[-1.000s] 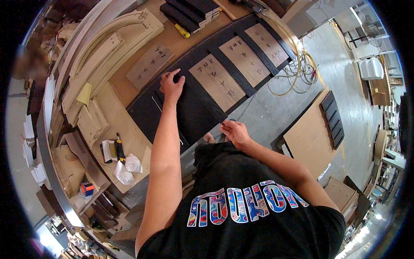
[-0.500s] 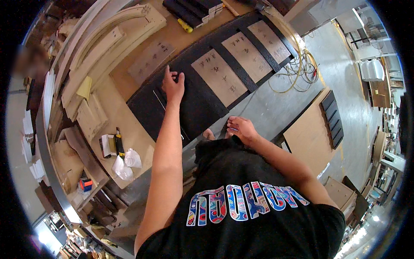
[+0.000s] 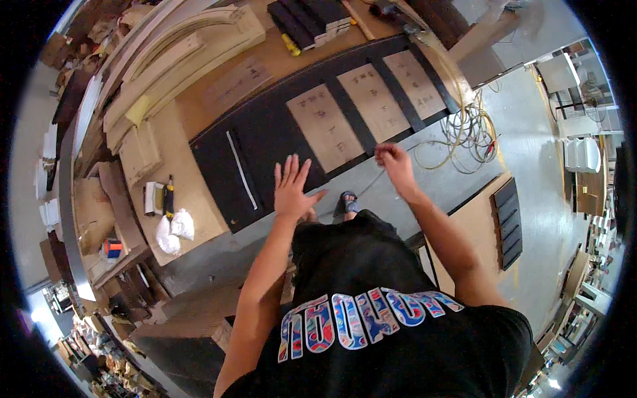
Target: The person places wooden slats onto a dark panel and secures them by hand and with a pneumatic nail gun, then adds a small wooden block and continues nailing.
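A long black panel (image 3: 255,159) with a curved far edge lies in front of me. Three light brown rectangles (image 3: 325,129) with handwriting show between its black crossbars. Toward the panel's left end lies a thin white strip (image 3: 241,170). Over the near edge, right of the strip, my left hand (image 3: 292,191) is open with fingers spread, holding nothing; whether it touches the panel I cannot tell. My right hand (image 3: 397,169) is closed, fingers curled, just off the panel's near edge. What it holds, if anything, is hidden.
A bench (image 3: 189,229) carries a yellow-and-black tool (image 3: 168,197), white crumpled bags (image 3: 176,229), and pale curved wooden frames (image 3: 192,63). Black bars (image 3: 308,26) are stacked at the back. Coiled hoses (image 3: 468,132) lie on the floor at right, near a brown board (image 3: 474,215) with a black slatted piece (image 3: 507,222).
My left hand has come back toward me from the panel's middle, its fingers spreading. The right hand has moved forward and rightward. The white strip, partly behind my arm before, now shows fully.
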Tool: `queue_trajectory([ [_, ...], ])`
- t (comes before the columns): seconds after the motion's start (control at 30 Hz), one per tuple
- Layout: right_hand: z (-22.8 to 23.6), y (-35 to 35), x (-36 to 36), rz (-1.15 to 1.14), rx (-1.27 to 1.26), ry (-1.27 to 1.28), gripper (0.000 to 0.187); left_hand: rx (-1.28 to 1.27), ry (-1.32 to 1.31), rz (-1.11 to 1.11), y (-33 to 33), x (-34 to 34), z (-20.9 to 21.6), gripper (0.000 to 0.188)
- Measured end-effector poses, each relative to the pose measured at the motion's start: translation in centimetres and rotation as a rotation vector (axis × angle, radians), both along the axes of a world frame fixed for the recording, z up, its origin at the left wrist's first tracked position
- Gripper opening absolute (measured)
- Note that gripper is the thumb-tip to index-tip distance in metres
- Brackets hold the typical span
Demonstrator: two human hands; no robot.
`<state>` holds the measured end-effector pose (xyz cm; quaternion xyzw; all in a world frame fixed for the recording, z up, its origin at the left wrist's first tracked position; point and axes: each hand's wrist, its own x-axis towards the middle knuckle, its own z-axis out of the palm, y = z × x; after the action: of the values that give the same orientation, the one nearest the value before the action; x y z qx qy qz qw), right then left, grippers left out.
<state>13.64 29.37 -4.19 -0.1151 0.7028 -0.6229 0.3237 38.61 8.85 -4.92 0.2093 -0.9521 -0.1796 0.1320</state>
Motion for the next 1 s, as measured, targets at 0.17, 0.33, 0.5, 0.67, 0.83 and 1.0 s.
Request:
queue_trajectory([
  [0.17, 3.0, -3.8, -18.6, -0.06, 0.375, 0.932, 0.022, -0.122, 0.043, 0.06, 0.5, 0.5, -0.1, 0.08],
  [0.33, 1.2, -7.9, -36.5, 0.073, 0.67, 1.234, 0.047, -0.081, 0.026, 0.075, 0.7, -0.6, 0.9, 0.078],
  [0.5, -2.5, -14.8, -45.5, 0.103, 0.702, 1.453, 0.071, -0.022, 0.004, 0.136, 1.0, 0.0, 0.7, 0.078],
  [0.67, -5.4, -18.8, -53.1, 0.241, 0.645, 1.346, 0.087, -0.034, -0.047, 0.072, 0.2, -0.3, 0.1, 0.092],
  [0.83, -4.5, -22.2, -51.7, 0.346, 0.786, 1.342, 0.093, -0.044, -0.048, 0.122, 1.2, 0.7, 0.1, 0.094],
  [1.0, 0.3, -18.1, -49.1, 0.154, 0.654, 1.319, 0.074, -0.075, -0.065, 0.078, 0.1, -0.5, -0.1, 0.091],
])
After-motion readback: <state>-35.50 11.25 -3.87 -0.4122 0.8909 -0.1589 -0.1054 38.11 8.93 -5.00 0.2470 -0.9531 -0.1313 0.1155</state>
